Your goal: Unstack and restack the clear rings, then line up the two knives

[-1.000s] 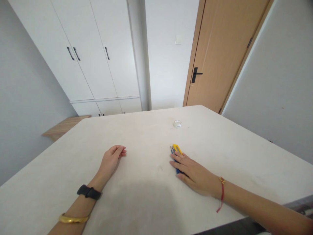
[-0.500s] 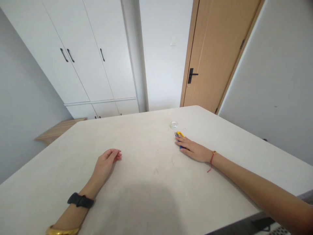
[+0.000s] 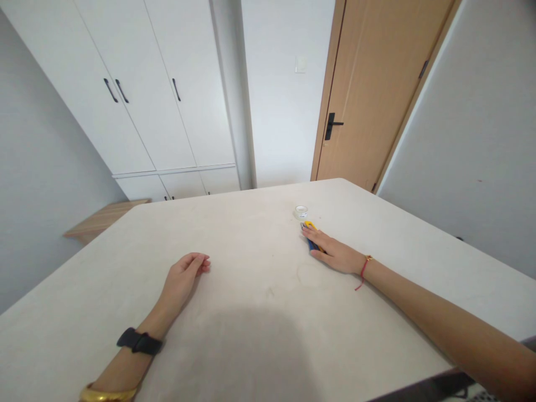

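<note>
Covering much of a blue-and-yellow utility knife [image 3: 309, 225], your right hand [image 3: 337, 254] lies low on the pale stone-look table [image 3: 255, 234], fingers extended and slightly apart, towards the far corner. Only the yellow top and a strip of blue show past your fingers, so you can't make out the blade or the knife's full length, and I can't tell whether your hand is gripping it or just resting over it. Just beyond your fingertips sits a small clear round object [image 3: 301, 212], too small to identify. Your left hand [image 3: 183, 278] rests nearer the near-left edge, fingers loosely curled and holding nothing. A black wristband [image 3: 139, 342] circles your left wrist, with a gold bangle [image 3: 108, 393] lower down, cut off by the frame; a red string bracelet [image 3: 364, 272] sits on your right wrist. A soft dark shadow [image 3: 243, 357] falls across the near part of the table. Past the far edge stand white built-in cabinets [image 3: 134, 95] with black handles and a wood-veneer door [image 3: 372, 95] with a black lever handle [image 3: 333, 124], between grey walls [image 3: 460, 139]. A wooden shelf [image 3: 103, 219] shows beyond the left corner.
</note>
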### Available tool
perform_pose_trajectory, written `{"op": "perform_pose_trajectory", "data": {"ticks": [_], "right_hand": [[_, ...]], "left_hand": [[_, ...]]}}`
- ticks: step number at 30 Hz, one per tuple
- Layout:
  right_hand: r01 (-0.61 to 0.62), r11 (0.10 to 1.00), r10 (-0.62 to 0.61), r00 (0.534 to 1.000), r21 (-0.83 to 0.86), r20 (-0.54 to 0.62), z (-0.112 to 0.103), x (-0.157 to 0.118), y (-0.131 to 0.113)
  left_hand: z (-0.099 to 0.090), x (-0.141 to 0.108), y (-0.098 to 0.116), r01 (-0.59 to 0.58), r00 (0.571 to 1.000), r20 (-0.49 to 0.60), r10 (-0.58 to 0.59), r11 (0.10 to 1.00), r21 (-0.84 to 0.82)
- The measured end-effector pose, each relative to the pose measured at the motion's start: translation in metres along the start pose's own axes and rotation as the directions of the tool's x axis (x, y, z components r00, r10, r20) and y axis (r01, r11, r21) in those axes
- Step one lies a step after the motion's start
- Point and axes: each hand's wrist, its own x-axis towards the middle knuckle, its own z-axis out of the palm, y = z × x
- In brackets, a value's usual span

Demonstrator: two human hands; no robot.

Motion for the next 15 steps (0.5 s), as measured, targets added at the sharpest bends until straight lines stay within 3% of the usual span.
{"op": "perform_pose_trajectory", "data": {"ticks": [8,11,15], "right_hand": [[-0.075,0.989,0.097,0.979,0.128,-0.178,0.0,-0.005,0.004],[-0.096,0.969,0.172,0.924,0.228,-0.342,-0.001,-0.001,-0.004],[-0.01,0.9,0.26,0.814,0.436,-0.518,0.006,0.018,-0.038]], "left_hand": [[0.001,-0.001,0.0,-0.046,0.999,0.017,0.046,0.999,0.008],[0.001,0.0,-0.002,-0.062,0.998,0.021,0.061,0.998,0.016],[0.0,0.002,-0.005,-0.081,0.996,0.041,0.081,0.997,0.006]]}}
